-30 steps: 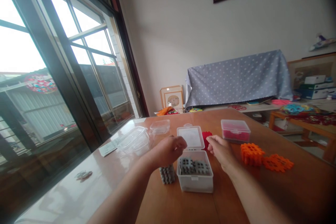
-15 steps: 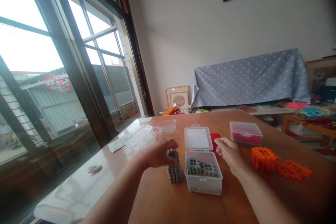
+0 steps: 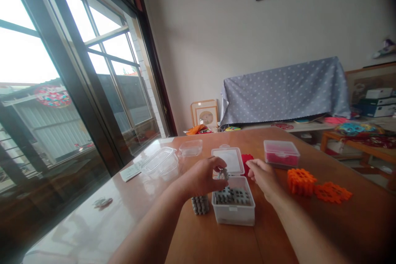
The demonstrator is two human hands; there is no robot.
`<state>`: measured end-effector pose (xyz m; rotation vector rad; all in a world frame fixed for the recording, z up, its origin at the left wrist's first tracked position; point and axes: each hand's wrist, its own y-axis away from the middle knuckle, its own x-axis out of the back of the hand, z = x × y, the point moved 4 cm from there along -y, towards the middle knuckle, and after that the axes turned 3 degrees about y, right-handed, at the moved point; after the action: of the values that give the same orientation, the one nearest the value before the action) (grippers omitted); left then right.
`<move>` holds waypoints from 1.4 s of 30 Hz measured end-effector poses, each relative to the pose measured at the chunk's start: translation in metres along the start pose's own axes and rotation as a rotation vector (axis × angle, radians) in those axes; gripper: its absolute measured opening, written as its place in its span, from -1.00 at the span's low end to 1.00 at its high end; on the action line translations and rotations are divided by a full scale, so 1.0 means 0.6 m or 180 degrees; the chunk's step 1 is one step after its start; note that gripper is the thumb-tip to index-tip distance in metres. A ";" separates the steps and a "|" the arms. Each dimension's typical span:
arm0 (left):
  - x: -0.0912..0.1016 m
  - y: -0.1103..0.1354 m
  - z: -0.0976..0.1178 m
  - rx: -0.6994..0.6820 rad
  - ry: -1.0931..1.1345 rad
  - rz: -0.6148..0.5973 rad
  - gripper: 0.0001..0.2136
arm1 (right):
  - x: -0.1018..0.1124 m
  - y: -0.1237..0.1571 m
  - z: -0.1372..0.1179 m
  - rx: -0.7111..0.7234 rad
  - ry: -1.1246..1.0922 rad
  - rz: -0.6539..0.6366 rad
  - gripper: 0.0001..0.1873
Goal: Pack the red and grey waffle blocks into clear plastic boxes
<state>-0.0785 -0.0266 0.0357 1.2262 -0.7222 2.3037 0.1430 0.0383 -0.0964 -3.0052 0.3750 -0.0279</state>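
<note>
A small grey piece (image 3: 222, 173) is pinched between thumb and fingers of the left hand (image 3: 201, 178), held just above the open clear box (image 3: 234, 213); more grey pieces are seen lying inside that box, whose lid (image 3: 228, 160) is tipped back behind it; the box is set mid-table, toward the near edge; a grey stack (image 3: 200, 204) is stood just beside it on the left, under the left wrist. The right hand (image 3: 262, 175) is held over the table (image 3: 216, 243) just right of the box, fingers loosely curled, close to a red piece (image 3: 246, 159); whether anything is gripped there cannot be told. Toward the right edge, orange pieces (image 3: 299, 181) are laid; a closed pink box (image 3: 281, 153) is parked behind them.
</note>
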 end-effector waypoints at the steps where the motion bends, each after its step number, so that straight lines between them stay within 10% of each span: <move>1: -0.013 -0.008 0.007 -0.0036 0.0018 -0.0044 -0.64 | 0.000 0.000 -0.001 0.0005 -0.0017 -0.0001 -0.66; 15: -0.117 -0.060 0.018 -0.0088 -0.0639 -0.0895 -0.63 | 0.003 0.002 -0.015 0.0131 -0.0106 0.0066 -0.63; 35: -0.111 -0.036 0.028 -0.0160 -0.1201 -0.0921 -0.77 | 0.002 0.001 -0.013 0.0135 -0.0117 0.0053 -0.64; 42: -0.077 -0.021 0.014 -0.0137 -0.0397 -0.0401 -0.77 | 0.003 0.003 -0.010 0.0118 -0.0074 0.0003 -0.64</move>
<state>-0.0420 -0.0281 0.0033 1.3648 -0.7120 2.1148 0.1439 0.0358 -0.0907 -2.9662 0.3696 0.0003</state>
